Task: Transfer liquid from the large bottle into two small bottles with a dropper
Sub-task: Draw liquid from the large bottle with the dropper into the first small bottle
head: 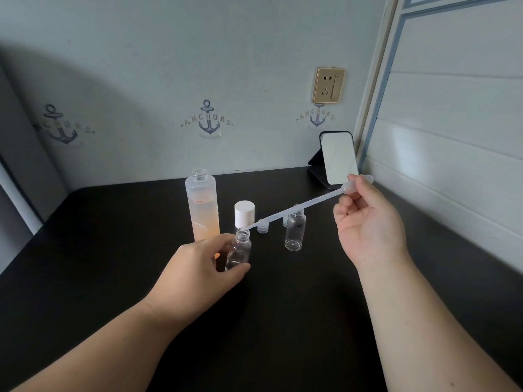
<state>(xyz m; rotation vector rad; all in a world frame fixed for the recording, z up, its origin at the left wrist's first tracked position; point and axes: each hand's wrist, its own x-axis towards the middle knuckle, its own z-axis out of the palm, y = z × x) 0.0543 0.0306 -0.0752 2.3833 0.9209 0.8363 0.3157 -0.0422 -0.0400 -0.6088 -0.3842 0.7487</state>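
Two hands worked: left hand (198, 264) gripped the light, slippery small bottle (239, 250); right hand (368, 219) pinched the soft dropper (297, 207) bulb.

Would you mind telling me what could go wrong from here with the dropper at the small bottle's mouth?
1. The dropper lies at a shallow slant with its tip only at the narrow mouth of the small bottle, so drops may miss.
2. The right hand pinches the far bulb end, so the tip may wobble.
3. The open large bottle stands close behind the left hand and could be knocked.
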